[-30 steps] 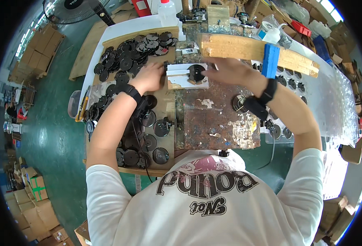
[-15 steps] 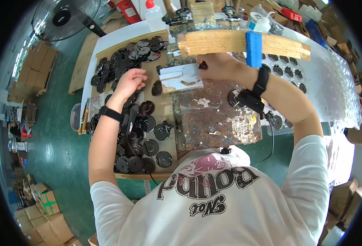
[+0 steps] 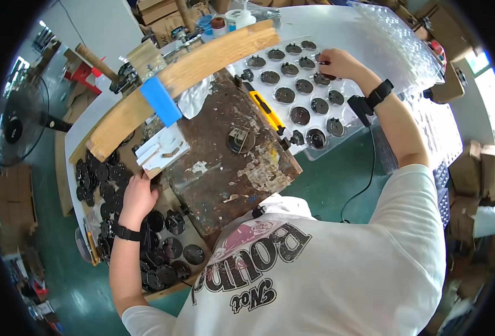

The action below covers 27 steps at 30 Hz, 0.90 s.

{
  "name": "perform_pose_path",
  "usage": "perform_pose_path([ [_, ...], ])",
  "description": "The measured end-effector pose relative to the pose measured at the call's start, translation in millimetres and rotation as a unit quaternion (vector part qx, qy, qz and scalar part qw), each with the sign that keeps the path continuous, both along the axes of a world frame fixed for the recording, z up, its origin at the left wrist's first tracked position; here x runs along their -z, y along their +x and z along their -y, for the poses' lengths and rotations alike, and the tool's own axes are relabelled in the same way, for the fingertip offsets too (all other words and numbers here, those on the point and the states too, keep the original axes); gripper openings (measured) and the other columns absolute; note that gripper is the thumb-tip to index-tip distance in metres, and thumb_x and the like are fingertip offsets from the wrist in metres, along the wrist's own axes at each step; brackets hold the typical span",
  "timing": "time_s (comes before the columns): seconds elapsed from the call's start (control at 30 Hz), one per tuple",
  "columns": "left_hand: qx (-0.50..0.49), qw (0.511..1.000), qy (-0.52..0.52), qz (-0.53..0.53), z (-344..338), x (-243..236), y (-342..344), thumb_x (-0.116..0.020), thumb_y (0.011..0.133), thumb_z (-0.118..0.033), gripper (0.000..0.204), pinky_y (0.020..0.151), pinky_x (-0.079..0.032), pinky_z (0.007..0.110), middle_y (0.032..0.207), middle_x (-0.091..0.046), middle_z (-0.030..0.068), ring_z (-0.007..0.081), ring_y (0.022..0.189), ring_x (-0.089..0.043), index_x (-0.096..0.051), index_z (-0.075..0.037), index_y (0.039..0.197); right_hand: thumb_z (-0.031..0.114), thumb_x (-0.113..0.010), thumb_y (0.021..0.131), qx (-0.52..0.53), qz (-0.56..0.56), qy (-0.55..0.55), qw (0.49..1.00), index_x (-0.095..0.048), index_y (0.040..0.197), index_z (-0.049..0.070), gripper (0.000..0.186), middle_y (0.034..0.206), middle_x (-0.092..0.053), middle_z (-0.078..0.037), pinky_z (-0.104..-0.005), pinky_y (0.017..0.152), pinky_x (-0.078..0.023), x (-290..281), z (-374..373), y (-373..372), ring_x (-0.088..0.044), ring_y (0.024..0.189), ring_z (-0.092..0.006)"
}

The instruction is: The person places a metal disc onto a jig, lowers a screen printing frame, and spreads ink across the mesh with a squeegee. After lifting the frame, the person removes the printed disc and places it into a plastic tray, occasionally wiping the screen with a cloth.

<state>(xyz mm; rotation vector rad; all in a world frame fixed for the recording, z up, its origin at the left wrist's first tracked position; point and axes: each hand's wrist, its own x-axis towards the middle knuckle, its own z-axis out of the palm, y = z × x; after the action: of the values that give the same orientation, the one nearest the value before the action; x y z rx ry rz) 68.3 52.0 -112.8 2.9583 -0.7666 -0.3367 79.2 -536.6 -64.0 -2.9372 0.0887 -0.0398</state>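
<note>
My right hand [image 3: 341, 64] is over the far right part of a clear plastic tray [image 3: 281, 115], its fingers pinched on a dark round disc [image 3: 327, 76] at the tray's pockets. Several similar glossy discs [image 3: 285, 94] sit in rows in that tray. At the left, my left hand [image 3: 139, 197] hovers by the near corner of a white board [image 3: 162, 149], thumb apart from the fingers, with nothing seen in it. Below and around it, loose dark discs [image 3: 194, 254] lie piled in a wooden tray [image 3: 172, 193].
Between the hands stands a worn brown work board [image 3: 214, 168] with one round dark piece [image 3: 240, 140] on it. A yellow cutter knife [image 3: 265, 109] lies along the tray. Overhead, a wooden bar [image 3: 219, 56] with blue tape [image 3: 161, 102] crosses the view. Bubble wrap [image 3: 390, 47] is at the far right.
My right hand has gone from the white board to the plastic tray on the right with a dark disc. My left hand has shifted nearer the white board's corner. The view has turned right.
</note>
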Motion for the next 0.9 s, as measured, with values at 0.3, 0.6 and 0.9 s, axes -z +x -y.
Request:
perform_pose_path([
  [0.3, 0.0, 0.995, -0.004, 0.099, -6, 17, 8, -0.061, 0.08, -0.016, 0.022, 0.071, -0.049, 0.047, 0.08, -0.061, 0.0227, 0.0407, 0.078, -0.059, -0.058, 0.002, 0.093, 0.024, -0.061, 0.07, 0.1, -0.14, -0.125, 0.977, -0.069, 0.091, 0.004, 0.03, 0.092, -0.067, -0.02, -0.0423, 0.078, -0.051, 69, 109, -27, -0.064, 0.089, -0.0364],
  [0.6, -0.12, 0.952, -0.279, -0.041, -30, -42, 24, -0.059, 0.09, -0.012, 0.017, 0.06, -0.044, 0.026, 0.077, -0.061, 0.0028, 0.0088, 0.067, -0.053, -0.06, -0.002, 0.103, 0.025, -0.063, 0.077, 0.057, -0.009, -0.033, 0.998, -0.067, 0.097, 0.003, 0.031, 0.094, -0.067, -0.019, -0.0408, 0.079, -0.05, 60, 93, 0, -0.064, 0.088, -0.0329],
  [0.9, -0.049, 0.927, -0.35, -0.125, 33, -65, 44, -0.056, 0.093, -0.012, 0.028, 0.068, -0.044, 0.021, 0.092, -0.063, -0.0015, 0.0049, 0.08, -0.055, -0.057, -0.007, 0.12, 0.02, -0.061, 0.081, -0.121, 0.118, 0.05, 0.984, -0.066, 0.101, 0.003, 0.027, 0.094, -0.067, -0.018, -0.0396, 0.076, -0.05, -13, -50, 24, -0.064, 0.083, -0.0327],
])
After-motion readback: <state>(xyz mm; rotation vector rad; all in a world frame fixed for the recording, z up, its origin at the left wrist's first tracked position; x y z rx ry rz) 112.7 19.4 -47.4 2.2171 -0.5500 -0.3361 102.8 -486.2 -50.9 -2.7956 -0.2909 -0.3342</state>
